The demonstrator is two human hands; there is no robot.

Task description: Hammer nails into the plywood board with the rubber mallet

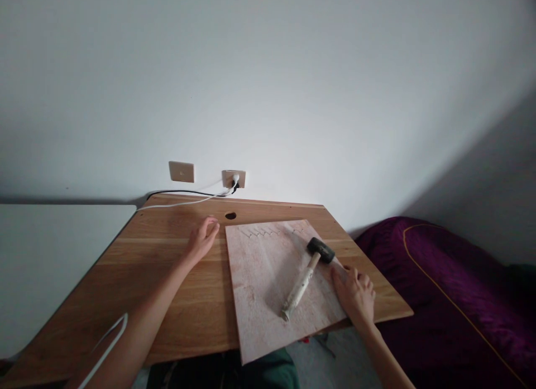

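Note:
A pale, whitish-pink wooden board (259,288) lies at an angle on the table, its near corner jutting past the front edge. Several thin nails (259,233) stand in a row near its far edge. On the board rests a mallet (299,286) with a black head and a paint-worn wooden handle. My left hand (203,239) is beside the board's far left corner, its fingers curled together; whatever they hold is too small to make out. My right hand (358,294) grips the board's right edge, thumb on the board and fingers bent outside it.
The wooden table (192,316) stands against a white wall, with a cable hole (230,216) near the back. White and black cables run left from a wall socket (234,178). A white surface (54,272) adjoins on the left. Purple fabric (419,288) lies at the right.

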